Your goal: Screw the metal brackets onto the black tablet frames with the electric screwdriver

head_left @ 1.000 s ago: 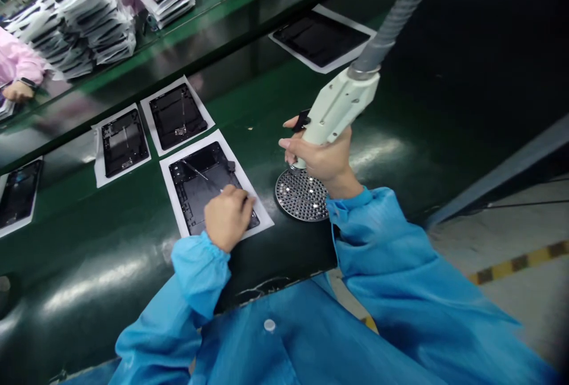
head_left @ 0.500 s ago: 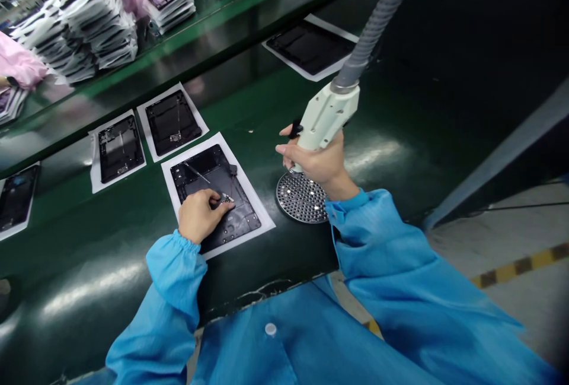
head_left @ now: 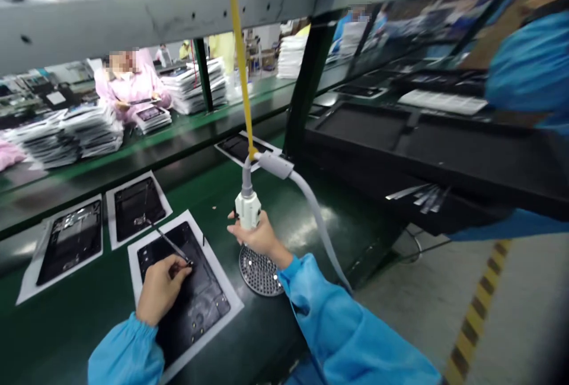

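Observation:
My left hand [head_left: 162, 290] is closed in a pinch over a black tablet back cover [head_left: 207, 290], which lies on a white sheet [head_left: 233, 302]. From between its thumb and fingers a thin silvery flex cable [head_left: 171, 242] slants up and left. Whether a small board is in the pinch too, I cannot tell. My right hand [head_left: 260, 235] is wrapped round a white electric screwdriver [head_left: 248, 210], held upright above a round perforated screw tray [head_left: 258, 272]. The screwdriver's tip is hidden behind the hand.
Two more covers [head_left: 73, 239] [head_left: 137, 207] lie at left, and another [head_left: 240, 146] lies further back. A yellow cord [head_left: 242, 70] and grey hose [head_left: 317, 213] run from the screwdriver. At right are black trays [head_left: 466, 142] and a blue sleeve [head_left: 515, 64]. Across the bench, a person in pink [head_left: 128, 85] works beside stacks.
My view has tilted up and turned right. My left hand has moved up over the cover, with the flex cable now rising from its fingers. My right hand still holds the screwdriver over the tray.

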Motion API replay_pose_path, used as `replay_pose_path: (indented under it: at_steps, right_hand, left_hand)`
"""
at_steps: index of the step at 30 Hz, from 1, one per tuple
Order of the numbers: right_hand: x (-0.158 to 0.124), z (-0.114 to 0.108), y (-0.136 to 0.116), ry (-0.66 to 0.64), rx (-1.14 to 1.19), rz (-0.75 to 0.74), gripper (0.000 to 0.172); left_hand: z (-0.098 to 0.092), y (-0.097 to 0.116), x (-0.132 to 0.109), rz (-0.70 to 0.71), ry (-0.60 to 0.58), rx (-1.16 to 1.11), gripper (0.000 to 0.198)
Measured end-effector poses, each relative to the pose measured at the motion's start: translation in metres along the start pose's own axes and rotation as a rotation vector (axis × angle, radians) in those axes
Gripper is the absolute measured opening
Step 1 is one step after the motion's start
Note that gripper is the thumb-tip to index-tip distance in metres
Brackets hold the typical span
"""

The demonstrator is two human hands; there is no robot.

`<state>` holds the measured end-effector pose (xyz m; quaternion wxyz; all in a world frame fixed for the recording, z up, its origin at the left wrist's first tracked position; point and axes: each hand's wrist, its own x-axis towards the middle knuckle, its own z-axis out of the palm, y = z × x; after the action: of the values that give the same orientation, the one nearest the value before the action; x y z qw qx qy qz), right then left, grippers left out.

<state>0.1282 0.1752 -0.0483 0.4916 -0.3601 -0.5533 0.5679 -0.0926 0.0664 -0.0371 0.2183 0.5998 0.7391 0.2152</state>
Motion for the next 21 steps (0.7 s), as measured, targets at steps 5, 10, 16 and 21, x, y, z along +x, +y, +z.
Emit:
replay_pose_path:
  at_steps: [5,10,16,21]
  right_hand:
    - [0.000,0.003,-0.001,-0.006,-0.008,-0.049,0.025]
    - [0.004,0.005,-0.004,0.000,-0.028,-0.080,0.025]
    - [-0.013,0.002,-0.019,0.057,0.035,-0.034,0.034]
    - [-0.022,0.003,-0.020,0.111,0.048,-0.212,0.023]
  left_hand:
    - [-0.011,0.013,0.008,0.034,0.050,-0.014,0.027]
    - [-0.021,0.031,0.017,0.108,0.092,-0.007,0.031]
    - [-0.020,0.042,0.006,0.129,0.242,-0.031,0.021]
    - [0.005,0.019,-0.022,-0.055,0.199,-0.143,0.014]
